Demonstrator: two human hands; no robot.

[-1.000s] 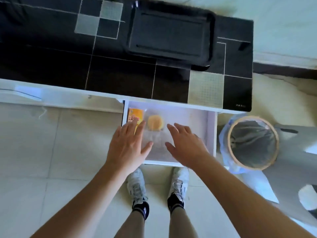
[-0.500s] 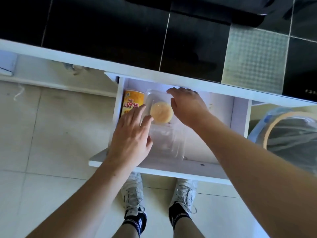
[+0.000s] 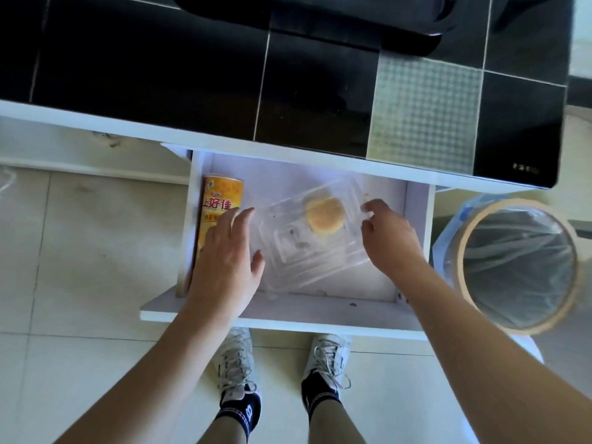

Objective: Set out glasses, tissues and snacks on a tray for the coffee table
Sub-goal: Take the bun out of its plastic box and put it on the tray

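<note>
Standing on pale tiles [image 3: 80, 267] | black tiled tabletop [image 3: 153, 78] | white drawer [image 3: 320, 322] open

L hand [image 3: 226, 264] flat, fingers straight; R hand [image 3: 389, 238] fingers curled; both arms extended fwd.

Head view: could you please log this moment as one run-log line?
drawer: open | right hand: grips clear container | left hand: open, over snack can | tray: on table

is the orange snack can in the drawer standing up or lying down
Lying down. The orange snack can rests on its side along the left wall of the open drawer, its label facing up, partly under the left hand.
</note>
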